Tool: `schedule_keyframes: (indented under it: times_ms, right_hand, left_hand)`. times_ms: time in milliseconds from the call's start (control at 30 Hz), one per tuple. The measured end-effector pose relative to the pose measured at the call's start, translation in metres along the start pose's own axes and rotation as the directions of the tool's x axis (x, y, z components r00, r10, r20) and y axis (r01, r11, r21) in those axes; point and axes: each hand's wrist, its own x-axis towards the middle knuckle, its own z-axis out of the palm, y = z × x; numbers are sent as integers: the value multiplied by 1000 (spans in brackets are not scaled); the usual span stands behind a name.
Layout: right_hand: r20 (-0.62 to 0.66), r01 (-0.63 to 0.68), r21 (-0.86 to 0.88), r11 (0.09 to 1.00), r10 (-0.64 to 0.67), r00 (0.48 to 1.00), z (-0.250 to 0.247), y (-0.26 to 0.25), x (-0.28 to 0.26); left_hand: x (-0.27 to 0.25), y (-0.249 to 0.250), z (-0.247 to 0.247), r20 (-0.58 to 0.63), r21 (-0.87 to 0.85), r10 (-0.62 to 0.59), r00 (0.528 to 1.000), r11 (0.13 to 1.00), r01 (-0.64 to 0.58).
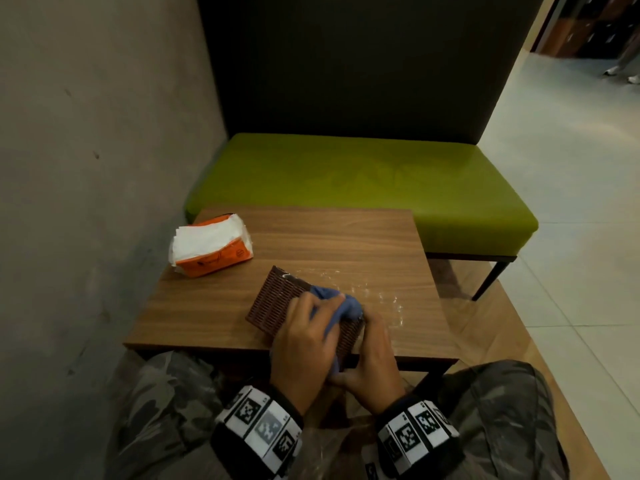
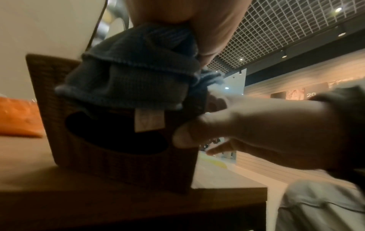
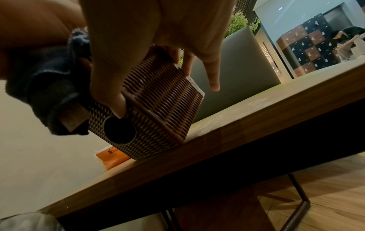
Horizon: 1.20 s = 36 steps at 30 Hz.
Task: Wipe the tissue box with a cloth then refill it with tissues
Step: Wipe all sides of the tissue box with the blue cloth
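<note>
A brown woven tissue box [image 1: 277, 299] stands tipped on its side near the front edge of the wooden table [image 1: 311, 237]. Its oval opening [image 2: 116, 132] faces me and looks dark inside. My left hand [image 1: 304, 337] grips a bunched blue cloth [image 1: 332, 299] and presses it on the upper side of the box [image 2: 122, 164]. My right hand [image 1: 372, 355] holds the box's right end, thumb [image 3: 116, 101] on the opening face and fingers behind the box [image 3: 158, 96]. An orange pack of white tissues [image 1: 211, 244] lies at the table's far left.
Smears [image 1: 381, 289] show on the tabletop to the right of the box. A green bench [image 1: 346, 178] with a dark backrest stands behind the table. A grey wall [image 1: 86, 168] runs along the left and a tiled floor [image 1: 571, 202] lies to the right.
</note>
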Motion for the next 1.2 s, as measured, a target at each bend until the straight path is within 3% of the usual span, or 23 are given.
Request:
schedule_keyframes:
  times_ms: [67,100,233,267,333,400,433,500,600,667,767,800,933,1000,1133,1200]
  right_hand:
    - [14,-39,2,999,39,999,0,-2,1]
    - [13,-46,4,999,45,999,0,-3,1]
    - [-32,15,8,1000,-15,999,1,3,-1]
    - [-30,28,-5,1000,-28,999,0,4,-2]
    - [-19,13,-6,1000,-13,1000,-2,2,-1]
    - [-19,6,-1,1000,-6,1000,-2,0,0]
    - [-29,15,-3,1000,-15,999,-1,-1,1]
    - [-40,17,7,1000,-17,999,2,-1,1]
    - [-65,22,17,1000,-21,998,5,4,-1]
    - [-46,1,-11,1000,-1,999,3,2,-2]
    - [-25,-7,-13,1000,6,1000,0,-5,0]
    - [-26,-1,-16,1000,0,1000,1,-5,2]
    - [-48,-15,-17,1000,15,999,6,-1,1]
    - [-36,-19,3,1000,19,999,2,-3,-2]
    - [-15,-28,-1,1000,28,1000,-5,-5,-2]
    - [19,-62,-9,998,63,998,-7,-4,-2]
  left_hand:
    - [8,-2,-3,-68,-16,-105,992,994,104]
    - [9,1,-2,-70,-16,-103,992,995,102]
    - [-4,22,0,127,13,146,981,989,-149]
    - [0,18,-3,133,20,154,979,987,-158]
    - [13,3,-7,74,22,10,997,1000,-12]
    - [22,-11,-11,5,-17,-197,980,980,197]
    - [24,-10,-11,-5,-29,-221,975,975,221]
    - [18,8,-8,50,-21,-104,993,994,105]
    - [5,27,-4,158,-23,99,982,995,-96]
    - [16,15,-9,130,-1,26,991,1000,-26]
    - [32,-13,-13,55,14,-222,974,975,221]
    - [32,-14,-13,41,6,-233,972,972,233]
    - [10,15,-7,152,-73,46,987,997,-35]
    - [10,8,-9,163,-81,88,983,994,-76]
    - [36,-43,-17,55,-54,-187,981,980,190]
    - [48,-61,-22,3,-36,-260,966,965,260]
